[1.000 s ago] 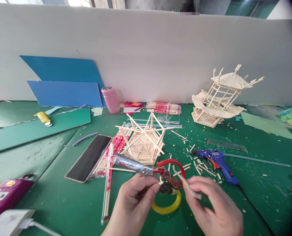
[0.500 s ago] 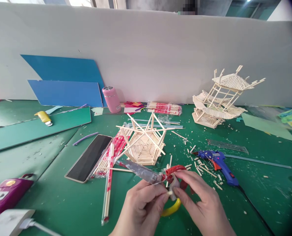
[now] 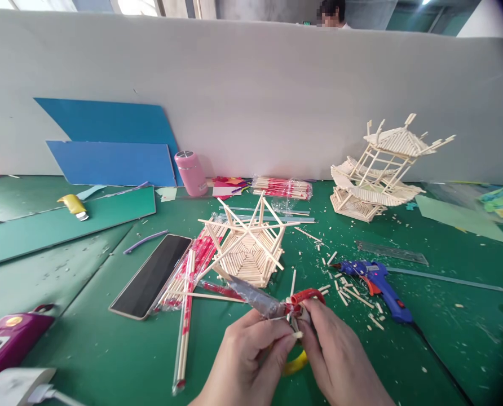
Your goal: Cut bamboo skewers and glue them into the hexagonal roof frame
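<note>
Pinching at the near edge of the worktop (image 3: 86, 344), the left hand (image 3: 245, 361) and right hand (image 3: 340, 366) meet over a pair of scissors (image 3: 277, 307) whose blades are wrapped in clear tape and point up and to the left; the red handle loop (image 3: 306, 294) arches just above the right fingers, and a yellow loop (image 3: 296, 365) shows below, between the two hands. Left hand is closed on the scissors near the pivot; right hand is closed narrow, thumb and forefinger on a short wooden stick piece (image 3: 297, 335) held right at the scissors. Judged step: trimming or positioning a stick offcut at the blades. Whether the stick sits between the blades cannot be told, as the fingers hide it. Next move, as a judgement, calls for steady alignment of the piece and fingertips kept off the cutting edge. Just beyond the hands lie loose stick offcuts (image 3: 344, 290), long chopsticks in red-printed sleeves (image 3: 186, 304) and a dark phone (image 3: 150, 276). Farther back stands a hexagonal stick model (image 3: 247, 251), with a blue glue gun (image 3: 376, 282) to its right. Against the white partition: a pink bottle (image 3: 191, 172), blue card sheets (image 3: 107, 149), and a finished stick pavilion (image 3: 382, 169).
</note>
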The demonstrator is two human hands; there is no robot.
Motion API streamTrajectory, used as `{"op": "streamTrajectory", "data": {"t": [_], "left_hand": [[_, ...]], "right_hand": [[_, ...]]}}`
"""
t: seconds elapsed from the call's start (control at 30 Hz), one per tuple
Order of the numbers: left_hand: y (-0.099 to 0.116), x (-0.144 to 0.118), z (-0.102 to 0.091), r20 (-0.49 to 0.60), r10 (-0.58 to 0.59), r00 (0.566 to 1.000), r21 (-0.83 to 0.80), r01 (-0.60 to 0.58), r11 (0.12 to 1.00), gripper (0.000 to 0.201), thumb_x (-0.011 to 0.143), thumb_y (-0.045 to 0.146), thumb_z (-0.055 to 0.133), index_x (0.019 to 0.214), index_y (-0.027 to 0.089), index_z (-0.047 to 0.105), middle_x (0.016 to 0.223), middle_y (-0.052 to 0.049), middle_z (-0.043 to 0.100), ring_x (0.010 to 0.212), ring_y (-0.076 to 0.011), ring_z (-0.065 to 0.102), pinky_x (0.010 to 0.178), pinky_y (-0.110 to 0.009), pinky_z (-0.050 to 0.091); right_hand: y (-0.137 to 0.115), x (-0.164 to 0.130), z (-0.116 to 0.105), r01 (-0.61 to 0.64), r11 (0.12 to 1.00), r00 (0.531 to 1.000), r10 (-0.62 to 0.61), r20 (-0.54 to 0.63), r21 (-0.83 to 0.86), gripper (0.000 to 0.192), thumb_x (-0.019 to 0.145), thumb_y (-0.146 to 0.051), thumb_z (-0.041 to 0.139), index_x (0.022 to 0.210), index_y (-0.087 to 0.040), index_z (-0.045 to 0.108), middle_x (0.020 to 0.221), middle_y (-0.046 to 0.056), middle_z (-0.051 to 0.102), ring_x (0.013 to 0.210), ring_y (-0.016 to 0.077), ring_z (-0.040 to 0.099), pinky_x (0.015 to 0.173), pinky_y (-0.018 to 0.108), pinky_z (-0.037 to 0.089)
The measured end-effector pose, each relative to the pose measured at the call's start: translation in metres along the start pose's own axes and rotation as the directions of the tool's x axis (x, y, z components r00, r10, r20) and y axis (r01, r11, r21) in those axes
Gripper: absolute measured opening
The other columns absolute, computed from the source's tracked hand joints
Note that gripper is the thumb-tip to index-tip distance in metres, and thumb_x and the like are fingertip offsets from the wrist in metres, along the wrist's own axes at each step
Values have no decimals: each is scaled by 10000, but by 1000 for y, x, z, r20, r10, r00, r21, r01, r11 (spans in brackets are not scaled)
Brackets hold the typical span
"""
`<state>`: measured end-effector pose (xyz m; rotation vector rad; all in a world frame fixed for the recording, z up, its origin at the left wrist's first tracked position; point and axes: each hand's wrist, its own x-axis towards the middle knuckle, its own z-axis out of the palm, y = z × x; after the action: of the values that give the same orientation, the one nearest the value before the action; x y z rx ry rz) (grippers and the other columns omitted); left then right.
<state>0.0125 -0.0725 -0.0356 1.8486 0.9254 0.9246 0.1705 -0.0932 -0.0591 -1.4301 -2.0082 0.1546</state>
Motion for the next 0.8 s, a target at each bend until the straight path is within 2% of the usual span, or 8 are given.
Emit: {"op": "streamTrajectory", "data": {"t": [0.1, 0.2, 0.3, 0.5, 0.57, 0.7, 0.8], "left_hand": [[1, 3, -1, -12, -19, 1000, -36, 19, 999, 160, 808, 91, 520, 786, 149, 667, 743, -56, 623, 651, -141, 577, 586, -221, 463], [2, 5, -2, -6, -70, 998, -48, 69, 996, 162, 810, 113, 521, 759, 138, 672, 710, -61, 630, 627, -144, 572, 567, -224, 454], [2, 6, -1, 8, -113, 994, -39, 113, 993, 179, 815, 126, 516, 736, 136, 676, 682, -59, 627, 606, -141, 565, 550, -223, 445], [-1, 3, 3, 40, -89, 995, -2, 89, 996, 187, 826, 145, 507, 754, 149, 680, 704, -58, 625, 626, -143, 556, 560, -230, 443], [-1, 2, 4, 38, -80, 996, 3, 80, 997, 180, 824, 140, 511, 762, 151, 680, 714, -60, 630, 628, -142, 559, 559, -229, 445], [0, 1, 6, 3, -40, 999, 29, 40, 999, 167, 815, 120, 524, 768, 160, 679, 686, -48, 632, 609, -138, 556, 544, -222, 444], [1, 1, 7, 3, -15, 1000, 44, 14, 999, 169, 812, 113, 522, 790, 160, 683, 677, -47, 629, 600, -139, 553, 534, -221, 443]], "right_hand": [[-1, -2, 2, -40, 998, 999, 39, 20, 45, 225, 875, -133, 314, 1070, -162, 423, 816, 79, 667, 642, 174, 660, 519, 249, 524], [2, -4, 3, -73, 990, 996, 66, 63, 119, 237, 880, -150, 324, 1093, -169, 426, 898, 88, 666, 743, 167, 665, 599, 242, 533], [8, -4, 0, -139, 971, 987, 121, 103, 196, 227, 886, -167, 356, 1090, -207, 445, 925, 51, 663, 783, 147, 657, 647, 222, 521], [13, 3, -12, -275, 904, 931, 166, 324, 327, 133, 866, -186, 421, 970, -221, 496, 846, 6, 660, 752, 134, 644, 578, 187, 499], [12, 3, -10, -287, 908, 939, 203, 279, 306, 97, 858, -217, 446, 927, -224, 515, 813, -4, 661, 721, 132, 644, 532, 180, 487], [12, -1, -3, -272, 944, 962, 265, 63, 186, 91, 827, -321, 536, 801, -235, 534, 694, -30, 656, 572, 117, 628, 456, 173, 462], [13, 0, -2, -214, 966, 976, 218, -7, 144, 99, 832, -320, 539, 816, -225, 561, 686, -16, 660, 574, 122, 632, 483, 175, 473]]}}
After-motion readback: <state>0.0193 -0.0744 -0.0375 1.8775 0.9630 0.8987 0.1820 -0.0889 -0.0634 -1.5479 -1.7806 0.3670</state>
